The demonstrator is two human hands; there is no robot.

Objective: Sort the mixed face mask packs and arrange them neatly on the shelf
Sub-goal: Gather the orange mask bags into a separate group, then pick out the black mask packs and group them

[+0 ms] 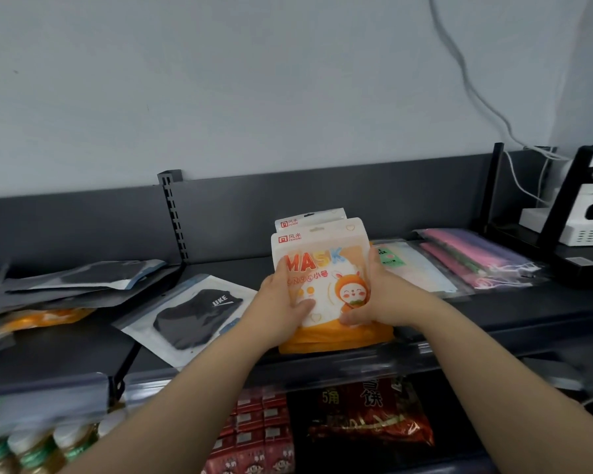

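A stack of orange and white MASK packs point(326, 254) with a cartoon figure lies at the middle of the dark shelf point(514, 306). My left hand point(281, 302) grips its left side and my right hand point(380, 299) grips its right side, thumbs on the top pack. A clear pack with a black mask point(196, 313) lies to the left. Further left sits a loose pile of dark and silver packs point(79, 285) over an orange pack point(45, 318). To the right lie pale green and white packs point(411, 265) and pink and purple mask packs point(473, 254).
A white camera and a white box point(575, 227) stand behind a black bracket at the far right, with cables up the wall. A slotted upright point(173, 213) rises from the back panel. Below the shelf are red snack bags point(367, 415) and bottles point(31, 449).
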